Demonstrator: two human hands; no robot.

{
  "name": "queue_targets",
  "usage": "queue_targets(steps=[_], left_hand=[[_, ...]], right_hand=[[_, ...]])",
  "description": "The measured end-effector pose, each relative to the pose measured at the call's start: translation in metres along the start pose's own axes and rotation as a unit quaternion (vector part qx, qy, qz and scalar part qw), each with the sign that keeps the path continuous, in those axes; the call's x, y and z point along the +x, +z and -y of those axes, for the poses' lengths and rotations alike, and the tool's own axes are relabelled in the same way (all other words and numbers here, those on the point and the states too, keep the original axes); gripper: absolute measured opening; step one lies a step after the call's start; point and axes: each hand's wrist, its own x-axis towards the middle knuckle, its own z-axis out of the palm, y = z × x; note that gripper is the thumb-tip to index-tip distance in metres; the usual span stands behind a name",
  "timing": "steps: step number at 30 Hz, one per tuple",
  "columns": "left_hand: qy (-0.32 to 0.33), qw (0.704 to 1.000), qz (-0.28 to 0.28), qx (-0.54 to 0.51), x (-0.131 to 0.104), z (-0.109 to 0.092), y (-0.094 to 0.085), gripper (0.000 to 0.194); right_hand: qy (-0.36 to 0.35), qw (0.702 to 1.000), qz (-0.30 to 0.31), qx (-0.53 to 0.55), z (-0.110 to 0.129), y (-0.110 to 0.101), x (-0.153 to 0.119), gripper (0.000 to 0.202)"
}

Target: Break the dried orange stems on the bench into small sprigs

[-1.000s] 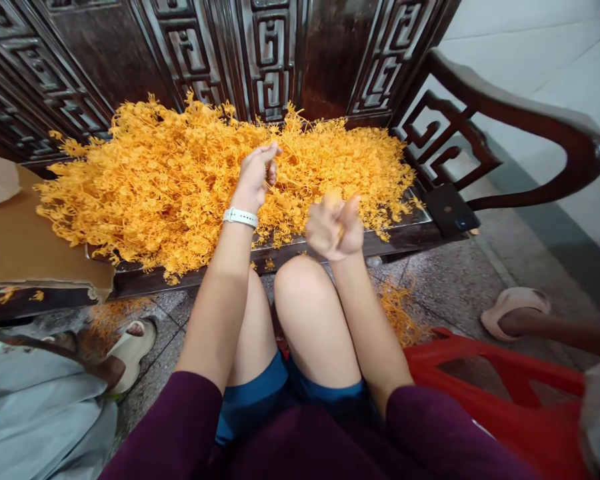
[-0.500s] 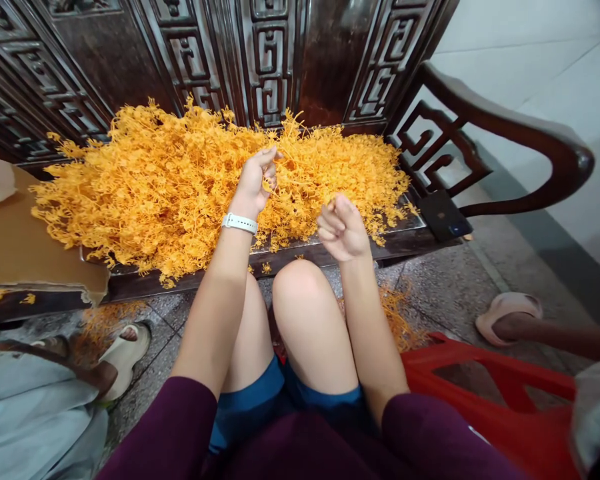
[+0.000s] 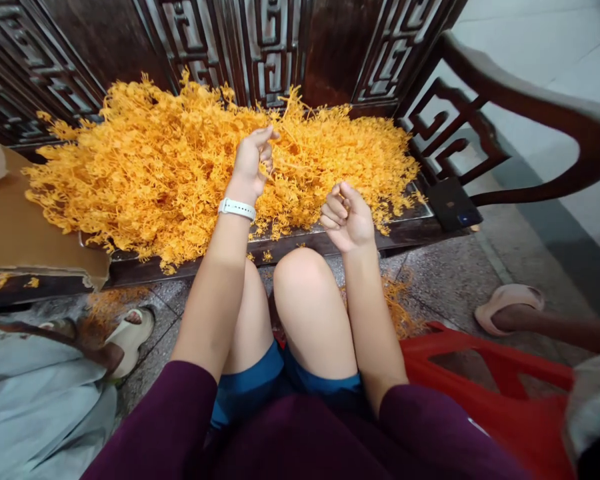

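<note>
A large heap of orange-yellow, branching plastic-looking sprigs (image 3: 145, 173) with small frilly ends lies on the dark wooden bench (image 3: 300, 241). Over its middle is my left hand (image 3: 254, 159), thumb and fingers pinched on an orange sprig (image 3: 285, 165) that blends into the heap behind. A white band (image 3: 237, 209) circles that wrist. My right hand (image 3: 349, 217) hovers lower and to the right, near the heap's front edge. Its fingers are curled with thumb and index together; whatever they may hold is too small to make out.
Cardboard (image 3: 30, 227) lies at the bench's left end. A dark phone (image 3: 453, 203) rests by the carved armrest (image 3: 530, 113). Orange bits are on the floor. A red plastic stool (image 3: 500, 373) stands at right. Other people's sandalled feet are at left and right.
The view has shifted slightly, so the heap and bench sit higher. My right hand has turned a little, showing more of its curled fingers. My left hand keeps its pinch.
</note>
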Motion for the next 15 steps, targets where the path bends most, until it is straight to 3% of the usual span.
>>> queue_targets(steps=[7,9,13,15], left_hand=[[0.013,1.000,-0.003,0.005,0.005,0.006,-0.005,0.065],[0.018,1.000,-0.003,0.012,0.006,0.007,-0.005,0.065],[0.030,0.999,0.007,0.009,0.007,0.008,-0.004,0.061],[0.030,0.999,0.013,-0.009,0.006,0.008,-0.003,0.057]], right_hand=[[0.004,0.998,0.016,-0.064,0.000,-0.001,-0.004,0.020],[0.003,0.993,0.047,-0.111,0.002,-0.001,-0.008,0.020],[0.064,0.965,0.179,-0.182,0.005,-0.003,-0.013,0.016],[0.025,0.980,0.151,-0.127,0.004,-0.007,-0.007,0.024]])
